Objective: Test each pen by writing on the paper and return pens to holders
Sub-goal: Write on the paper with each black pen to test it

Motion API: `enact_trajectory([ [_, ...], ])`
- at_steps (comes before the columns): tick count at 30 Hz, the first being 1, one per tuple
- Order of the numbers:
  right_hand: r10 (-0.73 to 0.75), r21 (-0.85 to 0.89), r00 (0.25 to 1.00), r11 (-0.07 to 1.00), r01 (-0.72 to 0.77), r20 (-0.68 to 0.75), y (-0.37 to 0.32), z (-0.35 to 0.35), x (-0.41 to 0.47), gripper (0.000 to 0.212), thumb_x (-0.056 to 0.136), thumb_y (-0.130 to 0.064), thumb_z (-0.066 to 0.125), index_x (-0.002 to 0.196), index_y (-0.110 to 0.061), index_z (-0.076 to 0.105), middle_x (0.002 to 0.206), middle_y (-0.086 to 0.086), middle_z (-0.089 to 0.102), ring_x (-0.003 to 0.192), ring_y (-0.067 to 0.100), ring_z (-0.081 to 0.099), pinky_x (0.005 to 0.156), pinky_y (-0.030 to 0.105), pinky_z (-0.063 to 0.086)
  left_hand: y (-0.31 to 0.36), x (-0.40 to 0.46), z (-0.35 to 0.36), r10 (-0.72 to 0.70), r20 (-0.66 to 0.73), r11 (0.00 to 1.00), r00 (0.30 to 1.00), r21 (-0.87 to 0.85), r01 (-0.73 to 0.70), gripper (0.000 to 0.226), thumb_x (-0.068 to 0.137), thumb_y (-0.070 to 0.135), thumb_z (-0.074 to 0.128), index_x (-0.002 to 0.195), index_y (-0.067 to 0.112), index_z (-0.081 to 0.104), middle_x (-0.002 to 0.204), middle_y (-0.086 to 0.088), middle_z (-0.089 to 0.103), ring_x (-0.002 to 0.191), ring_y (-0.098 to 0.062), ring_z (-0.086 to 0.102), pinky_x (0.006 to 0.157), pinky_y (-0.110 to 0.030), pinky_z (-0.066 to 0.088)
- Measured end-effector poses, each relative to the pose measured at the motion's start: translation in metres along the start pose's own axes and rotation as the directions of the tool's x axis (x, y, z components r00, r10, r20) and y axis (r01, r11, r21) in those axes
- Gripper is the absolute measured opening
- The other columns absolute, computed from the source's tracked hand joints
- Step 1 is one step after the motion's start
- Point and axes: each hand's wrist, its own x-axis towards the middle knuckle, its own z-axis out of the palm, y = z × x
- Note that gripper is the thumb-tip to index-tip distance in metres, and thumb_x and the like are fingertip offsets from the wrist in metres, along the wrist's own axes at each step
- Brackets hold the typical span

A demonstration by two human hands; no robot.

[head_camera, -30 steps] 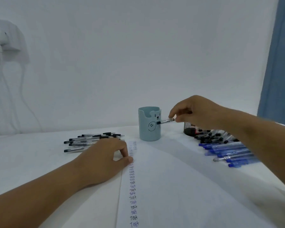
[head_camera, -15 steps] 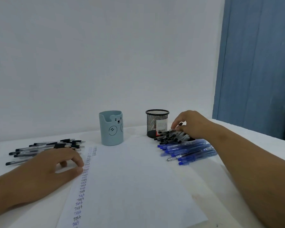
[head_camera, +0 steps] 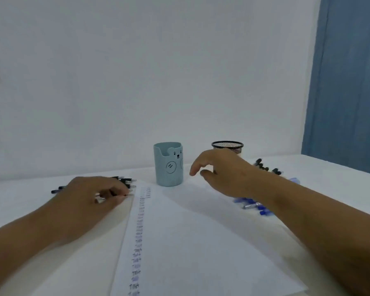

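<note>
The right hand (head_camera: 224, 171) is hovering just right of the cup (head_camera: 168, 164), fingers loosely curled and apart, holding nothing. The left hand (head_camera: 90, 199) is resting left of the cup on the black pens (head_camera: 124, 181), at the paper's left edge; its fingers are curled down among the barrels, and blur is hiding whether they are pinching one, so I cannot tell.

The paper (head_camera: 192, 242) is lying in front of the cup, with a column of test marks (head_camera: 140, 227) running down its left margin. The mesh pot (head_camera: 227, 146) is standing right of the cup and slightly behind it, partly hidden by the right hand. More black pens are lying right of the cup beyond the wrist, and the blue pens (head_camera: 252, 205) are lying further right and nearer, half under the forearm. No pen tops are showing above either holder's rim.

The step in hand looks like fetching the next pen. To do it well, one barrel is best singled out from the heap rather than raked, since these round pens are likely to roll. The left hand is better kept flat on the paper edge while the right one is writing, so the sheet is not sliding. Each new mark is best placed in the free space beside the column, short and light, then the pen dropped tip-down into its holder without tipping the cup.
</note>
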Motion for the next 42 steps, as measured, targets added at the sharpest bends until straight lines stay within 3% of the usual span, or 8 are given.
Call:
enact_trajectory([
  [3,-0.136,0.065,0.987,0.989,0.131,0.082,-0.029,0.028,0.003,0.023,0.096,-0.016,0.059,0.108,-0.030,0.073,0.108,-0.021,0.065,0.106,0.000,0.057,0.097,0.025,0.046,-0.018,0.004,-0.011,0.019,-0.061,0.995,0.998,0.100,-0.013,0.024,0.083,0.011,0.079,0.090,0.033,0.075,0.091,0.021,0.073,0.094,0.008,0.061,0.083,-0.003,0.040],
  [9,-0.331,0.029,0.926,0.943,0.332,0.182,-0.051,0.066,0.008,0.019,0.099,-0.030,0.055,0.110,-0.029,0.070,0.104,-0.020,0.063,0.092,-0.006,0.052,0.083,0.005,0.035,-0.050,0.002,-0.018,-0.077,-0.020,0.980,0.997,0.185,0.079,0.030,0.084,0.018,0.079,0.091,0.043,0.065,0.099,0.020,0.065,0.094,0.001,0.059,0.088,-0.019,0.045],
  [17,-0.225,-0.014,0.899,0.968,0.249,0.377,-0.067,0.051,0.048,0.012,0.089,-0.026,0.063,0.082,-0.028,0.073,0.071,-0.026,0.064,0.075,-0.009,0.058,0.071,0.010,0.043,-0.052,0.011,-0.014,-0.076,-0.042,0.980,0.996,0.181,0.083,0.021,0.090,0.017,0.070,0.087,0.037,0.064,0.089,0.013,0.066,0.089,-0.013,0.060,0.087,-0.042,0.050],
  [22,-0.267,0.097,0.948,0.953,0.286,-0.173,-0.067,0.078,0.060,0.013,0.089,-0.034,0.070,0.101,-0.030,0.072,0.086,-0.019,0.067,0.074,0.002,0.061,0.073,0.026,0.050,-0.045,0.011,-0.016,0.132,-0.100,0.978,0.986,0.174,-0.113,0.022,0.094,0.010,0.064,0.098,0.032,0.067,0.088,0.013,0.062,0.083,-0.006,0.057,0.074,-0.027,0.045],
  [27,-0.274,-0.031,0.959,0.962,0.272,-0.070,-0.062,0.098,0.054,0.030,0.097,-0.047,0.059,0.120,-0.030,0.067,0.107,-0.014,0.068,0.104,0.007,0.055,0.090,0.032,0.047,-0.035,0.012,-0.009,0.286,-0.096,0.952,0.953,0.140,-0.271,0.020,0.090,0.012,0.073,0.100,0.029,0.076,0.084,0.019,0.064,0.080,-0.003,0.060,0.070,-0.011,0.040],
  [32,-0.189,0.024,0.975,0.981,0.193,-0.114,-0.052,0.094,0.057,0.011,0.100,-0.030,0.058,0.100,-0.029,0.069,0.093,-0.014,0.066,0.095,0.008,0.056,0.085,0.037,0.049,-0.022,0.009,-0.013,-0.073,-0.153,0.989,0.985,-0.137,0.052,0.008,0.088,0.024,0.076,0.085,0.032,0.076,0.079,0.014,0.073,0.057,-0.016,0.063,0.066,-0.020,0.050],
  [36,-0.085,0.074,0.982,0.992,0.099,-0.168,-0.041,0.093,0.056,0.008,0.098,-0.027,0.059,0.097,-0.031,0.065,0.086,-0.012,0.063,0.087,0.011,0.057,0.080,0.037,0.049,-0.021,0.006,-0.026,-0.415,0.078,0.691,0.906,-0.621,0.370,0.019,0.101,0.022,0.058,0.101,0.013,0.074,0.094,-0.009,0.076,0.059,-0.020,0.062,0.073,-0.036,0.051],
  [42,-0.054,0.046,0.977,0.997,0.065,-0.204,-0.043,0.094,0.055,0.006,0.097,-0.027,0.060,0.095,-0.031,0.063,0.076,-0.014,0.057,0.077,0.007,0.052,0.066,0.025,0.035,-0.012,0.005,-0.031,-0.333,0.262,0.153,0.906,-0.933,0.327,0.023,0.092,0.014,0.052,0.100,0.000,0.068,0.105,-0.017,0.075,0.093,-0.031,0.075,0.079,-0.033,0.063],
])
